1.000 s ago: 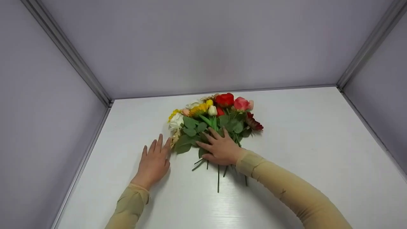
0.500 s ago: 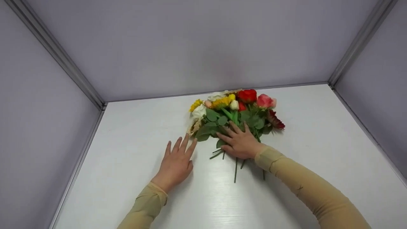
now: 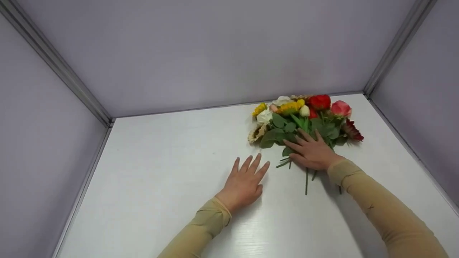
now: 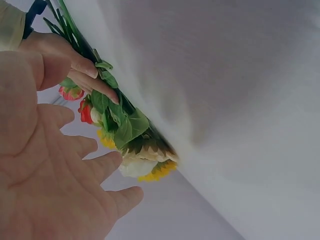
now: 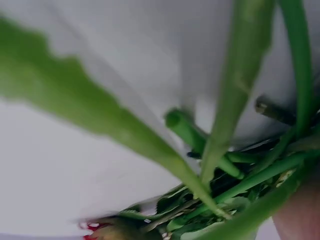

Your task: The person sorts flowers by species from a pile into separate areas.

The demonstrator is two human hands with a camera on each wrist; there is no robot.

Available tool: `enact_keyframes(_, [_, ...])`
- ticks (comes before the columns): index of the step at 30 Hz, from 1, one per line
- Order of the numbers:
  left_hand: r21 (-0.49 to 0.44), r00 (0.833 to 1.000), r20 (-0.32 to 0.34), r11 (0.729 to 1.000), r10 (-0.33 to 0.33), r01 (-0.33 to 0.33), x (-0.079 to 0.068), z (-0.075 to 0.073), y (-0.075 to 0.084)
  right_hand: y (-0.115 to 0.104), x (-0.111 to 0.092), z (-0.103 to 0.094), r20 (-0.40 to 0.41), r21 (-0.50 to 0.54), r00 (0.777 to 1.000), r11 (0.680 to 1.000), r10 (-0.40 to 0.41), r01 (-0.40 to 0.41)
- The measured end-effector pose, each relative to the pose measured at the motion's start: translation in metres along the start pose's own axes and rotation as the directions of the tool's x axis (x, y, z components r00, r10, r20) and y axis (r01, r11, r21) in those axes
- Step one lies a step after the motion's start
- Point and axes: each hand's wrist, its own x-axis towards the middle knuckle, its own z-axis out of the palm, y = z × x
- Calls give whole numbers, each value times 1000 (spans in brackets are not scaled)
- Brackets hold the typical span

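Note:
A flat bunch of flowers (image 3: 278, 139) with green leaves lies toward the back right of the white table. Its heads include a red bloom (image 3: 320, 101), a pink one (image 3: 341, 108), a dark red one (image 3: 353, 131), white and yellow ones, and a beige one (image 3: 256, 134) at the left end. My right hand (image 3: 313, 154) lies over the leaves and stems with fingers straight and spread; stems stick out below it. To its left, my left hand (image 3: 244, 182) is spread just short of the bunch, holding nothing. Green stems (image 5: 245, 185) fill much of the right wrist view.
The white table (image 3: 161, 172) meets a pale back wall (image 3: 215, 53) close behind the flower heads. A side wall (image 3: 426, 89) rises to the right, another (image 3: 32, 143) to the left, with metal corner strips between.
The bunch has shifted to the right across the view, with my right hand on it throughout. My left hand has moved right too, from beside its left edge to a small gap below it.

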Motion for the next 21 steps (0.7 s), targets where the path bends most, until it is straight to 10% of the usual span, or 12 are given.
enact_keyframes(21, [41,998,25,998,53,-54,-8,11,2,33,-24,-11,10,-6,994,994,112,-112])
